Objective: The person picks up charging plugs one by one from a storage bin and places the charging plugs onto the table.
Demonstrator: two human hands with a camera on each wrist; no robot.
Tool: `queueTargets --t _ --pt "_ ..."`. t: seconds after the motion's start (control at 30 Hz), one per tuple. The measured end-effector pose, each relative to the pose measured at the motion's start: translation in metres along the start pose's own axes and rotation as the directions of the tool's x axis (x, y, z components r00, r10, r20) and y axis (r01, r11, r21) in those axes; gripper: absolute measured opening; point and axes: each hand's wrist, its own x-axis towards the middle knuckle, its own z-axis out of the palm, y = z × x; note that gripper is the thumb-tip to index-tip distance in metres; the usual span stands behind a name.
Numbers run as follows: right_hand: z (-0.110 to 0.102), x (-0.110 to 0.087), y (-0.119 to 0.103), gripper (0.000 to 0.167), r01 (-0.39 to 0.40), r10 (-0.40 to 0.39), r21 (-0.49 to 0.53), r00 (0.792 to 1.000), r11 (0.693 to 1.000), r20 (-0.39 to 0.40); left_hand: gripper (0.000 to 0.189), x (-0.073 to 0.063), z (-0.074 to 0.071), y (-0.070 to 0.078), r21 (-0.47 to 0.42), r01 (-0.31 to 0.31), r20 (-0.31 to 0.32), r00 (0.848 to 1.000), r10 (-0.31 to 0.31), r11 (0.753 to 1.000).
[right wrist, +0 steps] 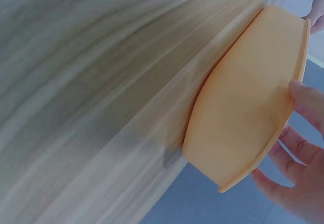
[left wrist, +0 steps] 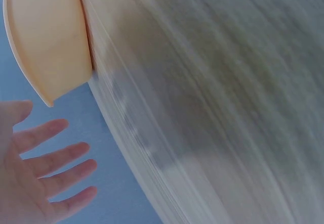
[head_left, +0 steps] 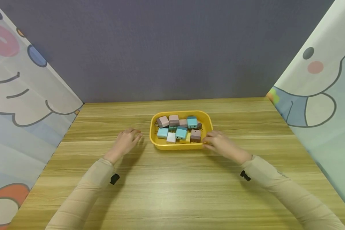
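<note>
A yellow plastic basket [head_left: 172,147] stands on the wooden table, filled with small charger plugs. Among them are a light blue plug [head_left: 181,132], a white plug [head_left: 171,138] and a brownish-pink plug [head_left: 195,135]; some show metal prongs. At the basket's front right corner my right hand [head_left: 218,142] grips the rim. In the right wrist view, the thumb of the right hand [right wrist: 298,173] lies on the outer wall and the other fingers pass behind the rim. My left hand [head_left: 126,142] hovers left of the basket, apart from it, its fingers spread in the left wrist view.
The wood-grain table [head_left: 172,191] runs up to a dark grey panel [head_left: 172,51] at the back. Cartoon-printed cloths hang at the left [head_left: 23,80] and right [head_left: 327,80]. Each sleeve has a black buckle near the wrist.
</note>
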Motion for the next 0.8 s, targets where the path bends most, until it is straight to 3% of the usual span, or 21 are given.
queueTargets --t 0.23,0.5,0.63,0.8 --pt "0.0 0.002 -0.001 0.012 -0.025 0.024 0.051 1.0 0.998 0.013 0.029 0.006 0.0 0.001 -0.013 -0.045 -0.068 0.997 0.044 0.999" --pt "0.001 0.003 -0.001 0.013 -0.028 0.028 0.087 1.0 0.996 0.008 0.026 0.024 -0.012 0.013 0.004 -0.108 -0.103 0.989 0.108 0.994" --pt "0.001 0.004 0.0 0.013 -0.051 0.047 0.1 0.998 0.994 0.038 0.028 0.035 -0.021 0.022 0.0 -0.109 -0.056 0.992 0.109 0.994" --pt "0.0 0.005 0.0 0.012 -0.071 0.064 0.108 0.996 0.992 0.064 0.03 0.05 -0.031 0.038 0.006 -0.118 0.056 0.992 0.117 0.993"
